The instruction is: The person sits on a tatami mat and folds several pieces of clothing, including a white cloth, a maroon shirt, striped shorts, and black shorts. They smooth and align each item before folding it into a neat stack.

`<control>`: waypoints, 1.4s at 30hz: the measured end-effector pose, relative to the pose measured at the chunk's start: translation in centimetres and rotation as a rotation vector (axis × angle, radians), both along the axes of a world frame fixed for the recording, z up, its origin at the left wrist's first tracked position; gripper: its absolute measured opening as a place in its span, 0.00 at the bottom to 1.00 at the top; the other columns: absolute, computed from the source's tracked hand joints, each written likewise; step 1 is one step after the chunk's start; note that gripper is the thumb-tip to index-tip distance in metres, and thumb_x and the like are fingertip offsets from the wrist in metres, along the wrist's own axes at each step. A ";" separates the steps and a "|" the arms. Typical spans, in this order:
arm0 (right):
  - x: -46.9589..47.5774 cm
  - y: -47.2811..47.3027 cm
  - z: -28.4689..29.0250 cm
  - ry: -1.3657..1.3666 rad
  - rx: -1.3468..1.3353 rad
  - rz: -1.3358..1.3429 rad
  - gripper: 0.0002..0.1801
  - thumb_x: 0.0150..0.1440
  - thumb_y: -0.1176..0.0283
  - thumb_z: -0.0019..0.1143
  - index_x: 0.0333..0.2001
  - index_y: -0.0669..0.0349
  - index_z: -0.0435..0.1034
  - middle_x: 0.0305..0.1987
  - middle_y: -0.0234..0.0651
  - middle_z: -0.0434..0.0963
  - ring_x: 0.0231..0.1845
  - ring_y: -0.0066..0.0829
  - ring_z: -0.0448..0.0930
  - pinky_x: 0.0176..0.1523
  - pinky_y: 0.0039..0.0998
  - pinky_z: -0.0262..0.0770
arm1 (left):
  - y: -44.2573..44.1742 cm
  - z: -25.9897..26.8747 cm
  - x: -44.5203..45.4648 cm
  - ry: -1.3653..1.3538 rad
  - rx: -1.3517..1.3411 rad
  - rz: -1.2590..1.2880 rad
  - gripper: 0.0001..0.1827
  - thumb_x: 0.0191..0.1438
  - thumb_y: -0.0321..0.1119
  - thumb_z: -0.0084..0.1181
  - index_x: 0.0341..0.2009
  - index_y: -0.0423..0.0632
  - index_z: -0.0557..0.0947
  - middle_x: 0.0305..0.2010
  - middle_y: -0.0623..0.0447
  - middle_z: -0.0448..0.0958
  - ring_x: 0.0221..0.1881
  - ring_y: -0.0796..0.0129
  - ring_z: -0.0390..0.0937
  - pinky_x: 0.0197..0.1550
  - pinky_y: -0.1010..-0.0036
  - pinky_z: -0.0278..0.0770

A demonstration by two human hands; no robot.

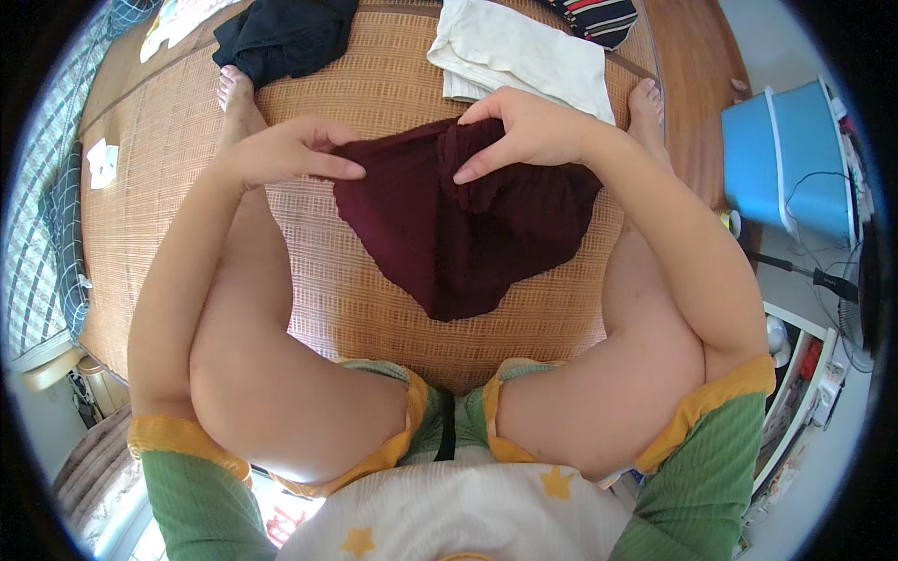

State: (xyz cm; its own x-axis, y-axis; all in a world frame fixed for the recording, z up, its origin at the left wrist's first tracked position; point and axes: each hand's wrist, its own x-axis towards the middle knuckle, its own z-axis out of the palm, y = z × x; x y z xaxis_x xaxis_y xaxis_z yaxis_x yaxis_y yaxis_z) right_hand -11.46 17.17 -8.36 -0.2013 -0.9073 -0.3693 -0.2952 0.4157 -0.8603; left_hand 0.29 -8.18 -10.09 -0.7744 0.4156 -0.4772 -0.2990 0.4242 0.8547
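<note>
A dark maroon garment is spread on the woven mat between my legs, with one part gathered in folds near its middle. My left hand pinches its upper left edge between thumb and fingers. At the top, my right hand grips the gathered fold, its thumb lying over the cloth. The fingers of both hands are partly hidden behind the fabric. Just beyond my right hand lies a folded white cloth.
A black garment lies by my left foot, and a striped cloth at the far right. A white tissue rests on the mat's left side. Off to the right stand a blue storage bin, a fan and a white shelf rack.
</note>
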 end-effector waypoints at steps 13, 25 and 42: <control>-0.6 0.8 -0.2 0.035 -0.045 -0.055 0.16 0.42 0.66 0.66 0.33 0.65 0.74 0.30 0.29 0.77 0.33 0.18 0.73 0.41 0.21 0.68 | -0.3 0.1 -0.1 0.035 -0.251 -0.067 0.15 0.46 0.36 0.61 0.37 0.40 0.79 0.28 0.60 0.74 0.29 0.80 0.68 0.34 0.83 0.67; -2.3 2.1 -0.9 0.069 -0.084 -0.154 0.20 0.41 0.63 0.67 0.35 0.65 0.74 0.32 0.31 0.77 0.35 0.20 0.74 0.44 0.21 0.68 | 0.1 0.4 -0.1 -0.085 -0.083 0.080 0.10 0.47 0.29 0.60 0.35 0.40 0.79 0.28 0.63 0.75 0.30 0.83 0.68 0.33 0.85 0.67; -4.4 2.7 -3.8 0.666 0.177 -0.176 0.36 0.37 0.45 0.61 0.39 0.67 0.73 0.37 0.48 0.77 0.41 0.44 0.76 0.47 0.34 0.71 | 1.1 1.2 0.6 -0.044 -0.068 0.255 0.11 0.50 0.30 0.55 0.39 0.40 0.77 0.36 0.58 0.76 0.36 0.79 0.71 0.43 0.82 0.68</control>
